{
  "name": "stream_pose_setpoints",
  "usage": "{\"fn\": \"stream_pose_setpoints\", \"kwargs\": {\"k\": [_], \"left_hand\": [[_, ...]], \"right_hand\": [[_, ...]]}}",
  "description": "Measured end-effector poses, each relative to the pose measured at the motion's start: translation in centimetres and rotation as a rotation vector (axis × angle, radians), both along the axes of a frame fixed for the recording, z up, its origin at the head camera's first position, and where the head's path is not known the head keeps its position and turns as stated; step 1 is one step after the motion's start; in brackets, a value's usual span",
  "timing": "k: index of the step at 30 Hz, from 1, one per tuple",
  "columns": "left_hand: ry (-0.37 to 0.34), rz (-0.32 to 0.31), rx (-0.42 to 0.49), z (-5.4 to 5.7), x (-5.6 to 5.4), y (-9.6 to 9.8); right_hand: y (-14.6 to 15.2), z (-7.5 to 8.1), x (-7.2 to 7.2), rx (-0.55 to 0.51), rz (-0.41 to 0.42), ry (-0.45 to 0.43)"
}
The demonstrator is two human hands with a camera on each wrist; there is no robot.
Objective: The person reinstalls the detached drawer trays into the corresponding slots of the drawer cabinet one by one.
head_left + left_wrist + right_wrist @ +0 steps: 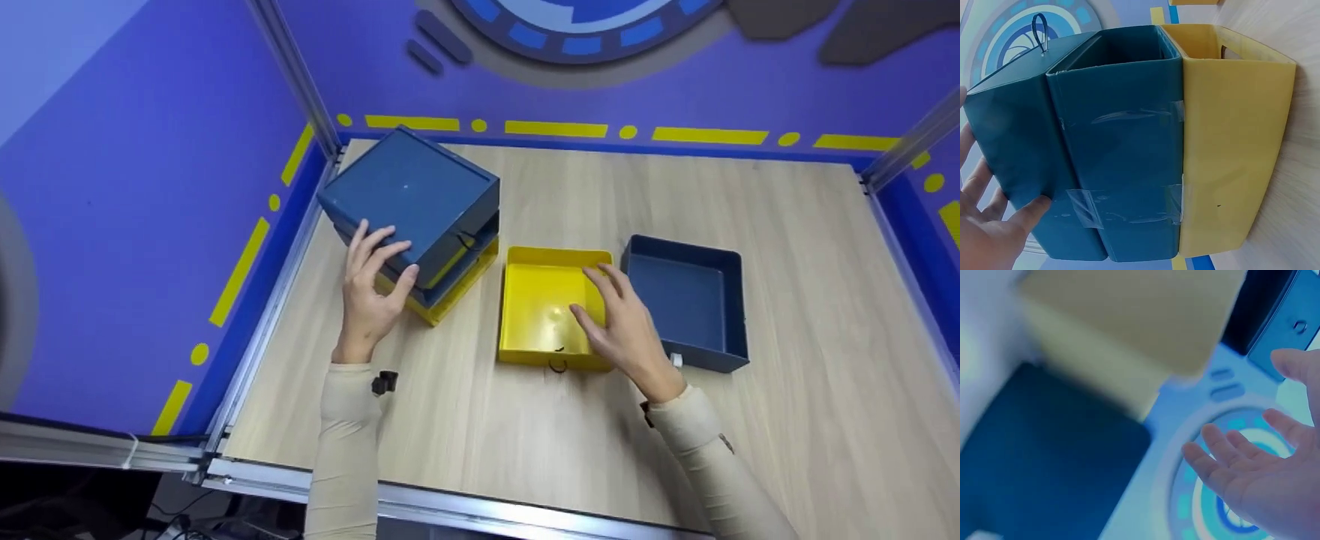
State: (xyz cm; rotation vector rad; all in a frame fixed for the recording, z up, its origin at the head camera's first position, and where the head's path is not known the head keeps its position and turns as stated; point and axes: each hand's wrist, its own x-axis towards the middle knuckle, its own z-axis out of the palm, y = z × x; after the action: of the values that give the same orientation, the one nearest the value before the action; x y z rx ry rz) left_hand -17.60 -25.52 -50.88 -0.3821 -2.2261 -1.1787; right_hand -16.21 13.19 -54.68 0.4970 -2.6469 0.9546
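Note:
A small cabinet of stacked drawer casings stands at the left, two dark blue ones (405,195) above a yellow one (1235,140). My left hand (371,296) rests on its top edge near the front corner, fingers spread and thumb along the side. In the left wrist view, a wire loop (1040,34) sticks out from the top front, while the two lower casings are open at the front. Over the right side of a loose yellow drawer (536,300) hovers my right hand (626,330), fingers parted, holding nothing. A dark blue drawer (679,300) lies right of it.
Clear tape (1129,216) joins the two blue casings. Around the wooden tabletop (825,300) rise purple panels (187,150) at the left and back. A metal rail (480,510) runs along the front edge. Both loose drawers look blurred in the right wrist view.

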Motion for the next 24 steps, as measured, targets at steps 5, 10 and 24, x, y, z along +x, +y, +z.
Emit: {"fn": "stream_pose_setpoints", "kwargs": {"k": [5, 10, 24], "left_hand": [[0.015, 0.02, -0.007, 0.3, -0.1, -0.6], [0.005, 0.028, -0.011, 0.3, -0.1, -0.6], [0.002, 0.01, 0.013, -0.1, 0.1, 0.4]], "right_hand": [[2.5, -1.1, 1.5, 0.013, -0.061, -0.004], [4.7, -1.8, 3.0, 0.041, -0.11, 0.003], [9.3, -4.2, 7.0, 0.104, -0.306, 0.223]]}}
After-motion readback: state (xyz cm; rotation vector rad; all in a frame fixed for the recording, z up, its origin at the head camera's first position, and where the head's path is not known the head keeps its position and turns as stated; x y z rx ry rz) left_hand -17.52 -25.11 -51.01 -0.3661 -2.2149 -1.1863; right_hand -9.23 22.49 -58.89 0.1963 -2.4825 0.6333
